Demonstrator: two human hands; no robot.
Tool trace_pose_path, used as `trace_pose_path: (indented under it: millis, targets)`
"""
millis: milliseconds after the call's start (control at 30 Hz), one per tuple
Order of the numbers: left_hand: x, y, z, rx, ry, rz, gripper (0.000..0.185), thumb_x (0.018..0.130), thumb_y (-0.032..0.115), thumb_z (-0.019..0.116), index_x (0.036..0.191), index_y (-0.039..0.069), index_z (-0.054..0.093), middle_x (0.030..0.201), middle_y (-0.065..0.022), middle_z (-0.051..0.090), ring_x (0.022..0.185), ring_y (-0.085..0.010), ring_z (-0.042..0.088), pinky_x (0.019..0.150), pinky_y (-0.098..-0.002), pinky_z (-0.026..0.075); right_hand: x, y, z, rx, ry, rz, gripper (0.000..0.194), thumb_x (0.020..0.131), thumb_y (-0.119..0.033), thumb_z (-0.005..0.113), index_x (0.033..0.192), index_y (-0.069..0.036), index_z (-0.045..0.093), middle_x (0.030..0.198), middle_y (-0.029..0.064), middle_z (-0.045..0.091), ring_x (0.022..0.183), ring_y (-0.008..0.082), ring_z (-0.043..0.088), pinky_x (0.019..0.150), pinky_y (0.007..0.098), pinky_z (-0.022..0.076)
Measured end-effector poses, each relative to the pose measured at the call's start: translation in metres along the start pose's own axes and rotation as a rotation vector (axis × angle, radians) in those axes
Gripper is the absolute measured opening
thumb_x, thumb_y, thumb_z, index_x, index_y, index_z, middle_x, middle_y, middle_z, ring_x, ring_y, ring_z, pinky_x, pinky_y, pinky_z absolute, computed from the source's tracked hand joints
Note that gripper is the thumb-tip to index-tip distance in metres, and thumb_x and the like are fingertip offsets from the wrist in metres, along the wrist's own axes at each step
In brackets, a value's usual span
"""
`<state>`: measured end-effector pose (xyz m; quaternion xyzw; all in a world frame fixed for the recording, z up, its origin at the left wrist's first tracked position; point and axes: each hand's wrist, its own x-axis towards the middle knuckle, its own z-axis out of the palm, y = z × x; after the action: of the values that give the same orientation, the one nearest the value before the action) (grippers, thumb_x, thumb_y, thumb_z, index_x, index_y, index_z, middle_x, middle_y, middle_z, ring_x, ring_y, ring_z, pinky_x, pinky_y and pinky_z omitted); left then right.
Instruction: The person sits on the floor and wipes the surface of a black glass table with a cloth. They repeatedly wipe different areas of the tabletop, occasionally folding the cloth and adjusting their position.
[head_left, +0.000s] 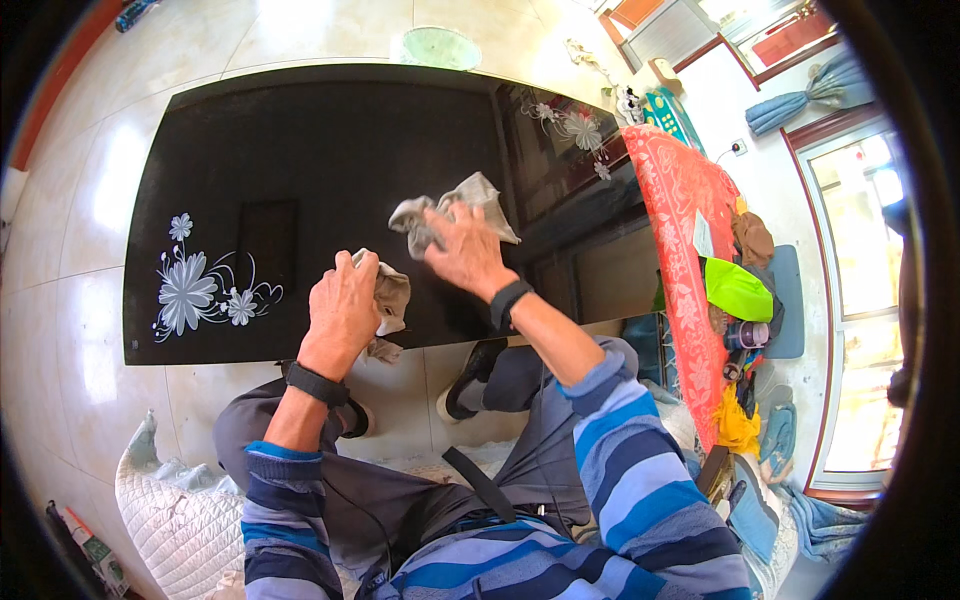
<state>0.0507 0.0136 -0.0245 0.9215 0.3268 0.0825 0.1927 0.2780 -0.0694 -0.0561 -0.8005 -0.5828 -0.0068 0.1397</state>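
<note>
A low table with a glossy black top (337, 150) and printed grey-white flowers lies before me. My left hand (341, 311), fingers curled, grips a greyish-beige cloth (391, 296) at the table's near edge; part of this cloth hangs past the edge. Farther in and to the right, my right hand (466, 244) presses on another crumpled greyish cloth (480, 196) that lies on the black surface, its folds showing beyond and left of the fingers. The two cloths look separate. Fingertips of the right hand are slightly blurred, and its palm is hidden.
A pale green round basin or bin (439, 49) stands on the floor beyond the table. At the right, a red floral cloth (667, 225) covers furniture bearing a bright green item (739, 290) and other things. Quilted white covering (180, 525) shows beside my legs.
</note>
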Motion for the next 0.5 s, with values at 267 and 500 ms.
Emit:
trace_pose_path:
  millis: [267, 500]
  targets:
    - [-0.004, -0.006, 0.0, 0.008, 0.045, 0.007, 0.039, 0.081, -0.002, 0.068, 0.118, 0.006, 0.058, 0.108, -0.0226, 0.061, 0.093, -0.0421, 0.07, 0.079, -0.0496, 0.058, -0.097, -0.021, -0.033, 0.085, -0.037, -0.044, 0.045, 0.076, -0.015, 0.08, 0.12, -0.011, 0.069, 0.111, 0.0124, 0.061, 0.104, 0.0361, 0.057, 0.088, 0.045, 0.0541]
    - [-0.002, -0.007, 0.006, 0.027, 0.07, 0.026, 0.033, 0.081, -0.003, 0.066, 0.112, 0.005, 0.058, 0.106, -0.0232, 0.062, 0.088, -0.0424, 0.07, 0.075, -0.0501, 0.058, -0.158, -0.024, -0.052, 0.174, -0.169, -0.022, 0.043, 0.075, -0.014, 0.081, 0.116, -0.011, 0.069, 0.108, 0.0121, 0.061, 0.103, 0.0353, 0.057, 0.088, 0.0445, 0.0533]
